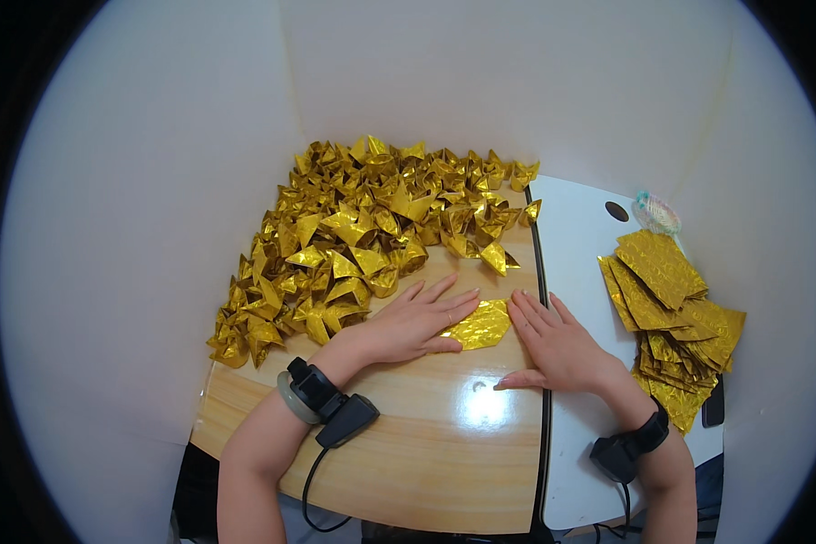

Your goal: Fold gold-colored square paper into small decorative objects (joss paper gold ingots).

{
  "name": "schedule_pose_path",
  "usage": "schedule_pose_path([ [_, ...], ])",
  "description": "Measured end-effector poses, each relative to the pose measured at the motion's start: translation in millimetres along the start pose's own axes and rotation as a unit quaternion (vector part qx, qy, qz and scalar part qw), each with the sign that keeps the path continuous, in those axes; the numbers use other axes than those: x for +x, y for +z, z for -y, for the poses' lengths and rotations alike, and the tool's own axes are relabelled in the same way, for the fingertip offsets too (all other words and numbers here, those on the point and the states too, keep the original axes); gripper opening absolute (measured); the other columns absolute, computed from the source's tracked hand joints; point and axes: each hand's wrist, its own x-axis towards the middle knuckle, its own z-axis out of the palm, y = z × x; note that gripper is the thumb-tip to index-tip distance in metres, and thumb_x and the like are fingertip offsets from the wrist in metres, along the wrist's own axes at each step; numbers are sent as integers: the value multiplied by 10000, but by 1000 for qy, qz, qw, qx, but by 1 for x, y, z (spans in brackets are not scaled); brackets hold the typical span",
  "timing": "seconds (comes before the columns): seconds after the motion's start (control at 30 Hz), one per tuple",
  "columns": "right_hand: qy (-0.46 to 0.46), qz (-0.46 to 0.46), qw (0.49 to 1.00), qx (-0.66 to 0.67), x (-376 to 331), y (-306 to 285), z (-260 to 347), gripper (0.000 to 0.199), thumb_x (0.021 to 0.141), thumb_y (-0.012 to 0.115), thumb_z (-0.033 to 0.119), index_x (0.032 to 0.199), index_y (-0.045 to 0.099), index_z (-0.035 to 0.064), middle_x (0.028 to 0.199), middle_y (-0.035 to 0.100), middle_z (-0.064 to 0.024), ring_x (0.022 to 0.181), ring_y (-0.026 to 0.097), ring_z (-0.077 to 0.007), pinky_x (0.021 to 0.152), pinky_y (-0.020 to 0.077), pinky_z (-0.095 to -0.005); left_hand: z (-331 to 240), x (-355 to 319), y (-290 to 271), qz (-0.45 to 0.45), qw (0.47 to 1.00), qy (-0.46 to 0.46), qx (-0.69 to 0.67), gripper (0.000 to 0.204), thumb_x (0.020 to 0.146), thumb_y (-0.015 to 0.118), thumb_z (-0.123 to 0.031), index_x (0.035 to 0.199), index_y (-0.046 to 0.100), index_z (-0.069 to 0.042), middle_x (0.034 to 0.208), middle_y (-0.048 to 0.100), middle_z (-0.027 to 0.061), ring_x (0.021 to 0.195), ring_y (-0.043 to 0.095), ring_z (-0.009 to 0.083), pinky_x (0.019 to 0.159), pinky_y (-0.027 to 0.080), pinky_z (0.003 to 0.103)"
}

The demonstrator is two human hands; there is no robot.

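A folded piece of gold foil paper (482,328) lies flat on the wood-patterned table, its corners angled. My left hand (417,320) rests flat over its left end, fingers spread and a thin ring on one finger. At the paper's right edge, the fingertips of my right hand (560,349) touch down, fingers stretched out and thumb apart. Neither hand grips anything. Beyond and left of my hands spreads a large heap of folded gold paper ingots (354,227), some close to my left fingers.
On the white tabletop (571,231) at right lies a stack of gold foil sheets (680,317), near my right forearm. Behind it sit a pale coiled band (657,213) and a dark oval hole (616,211). White walls enclose the table. Cabled black devices are strapped to both wrists.
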Motion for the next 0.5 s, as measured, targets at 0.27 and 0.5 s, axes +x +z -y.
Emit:
schedule_pose_path([
  [0.27,51,3,999,0,-1,3,-2,1080,828,395,773,1423,275,-120,1493,294,-272,1433,231,-337,1165,150,-482,0,-1,1,-7,1000,1,0,759,934,473,-518,1521,199,-122,1593,163,67,1468,97,333,1147,149,555],
  [0.5,53,-161,985,-30,8,2,4,848,788,644,586,1344,452,-25,1412,423,-205,1328,379,-325,1116,275,-467,1,0,2,-9,1000,-2,-9,776,927,497,-508,1524,186,-120,1593,157,82,1466,103,341,1152,142,537],
])
